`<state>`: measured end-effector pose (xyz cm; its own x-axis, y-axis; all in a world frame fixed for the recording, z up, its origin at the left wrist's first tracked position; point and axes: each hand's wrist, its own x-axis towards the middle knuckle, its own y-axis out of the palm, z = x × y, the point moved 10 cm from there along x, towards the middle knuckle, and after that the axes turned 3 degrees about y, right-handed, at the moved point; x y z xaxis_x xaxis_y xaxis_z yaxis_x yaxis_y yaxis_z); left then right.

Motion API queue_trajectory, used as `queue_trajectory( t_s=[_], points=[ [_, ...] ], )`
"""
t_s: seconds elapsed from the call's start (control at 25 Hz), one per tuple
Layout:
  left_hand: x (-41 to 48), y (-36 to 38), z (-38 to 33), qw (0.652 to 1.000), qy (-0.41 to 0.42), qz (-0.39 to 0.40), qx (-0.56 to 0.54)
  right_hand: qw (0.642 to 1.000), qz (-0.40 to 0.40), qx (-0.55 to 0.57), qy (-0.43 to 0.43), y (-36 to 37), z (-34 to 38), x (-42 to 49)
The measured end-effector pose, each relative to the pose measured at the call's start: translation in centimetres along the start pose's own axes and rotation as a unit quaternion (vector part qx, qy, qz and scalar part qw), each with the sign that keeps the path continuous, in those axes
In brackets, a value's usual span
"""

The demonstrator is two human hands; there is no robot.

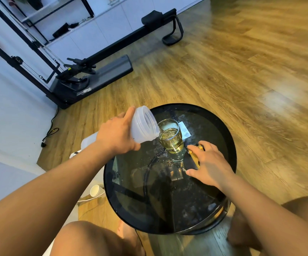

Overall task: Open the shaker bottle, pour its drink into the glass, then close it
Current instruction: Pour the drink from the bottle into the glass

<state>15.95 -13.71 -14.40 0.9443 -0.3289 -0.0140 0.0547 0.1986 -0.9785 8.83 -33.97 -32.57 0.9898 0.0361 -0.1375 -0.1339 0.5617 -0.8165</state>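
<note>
My left hand (pixel 118 133) grips a translucent white shaker bottle (pixel 144 124), lid off, tilted with its open mouth over a clear glass (pixel 171 139). Yellow drink runs from the bottle's lip into the glass, which is partly filled and stands on the round dark glass table (pixel 168 200). To the right of the glass, my right hand (pixel 210 163) rests on the tabletop over the black and gold lid (pixel 195 156), fingers curled around it. Most of the lid is hidden under the hand.
A small white card (pixel 185 131) lies on the table behind the glass. Droplets spot the tabletop. A white cup (pixel 95 190) lies on the floor left of the table. A black exercise machine (pixel 86 74) stands against the far-left wall. My knees are below.
</note>
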Motion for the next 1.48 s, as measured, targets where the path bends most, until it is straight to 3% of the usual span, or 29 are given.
queue_trajectory(
  t_s=[1.48],
  points=[
    [0.05, -0.54, -0.23, 1.000, 0.011, -0.008, 0.013, 1.000, 0.001, 0.002, -0.001, -0.20, 0.13, -0.16]
  ],
)
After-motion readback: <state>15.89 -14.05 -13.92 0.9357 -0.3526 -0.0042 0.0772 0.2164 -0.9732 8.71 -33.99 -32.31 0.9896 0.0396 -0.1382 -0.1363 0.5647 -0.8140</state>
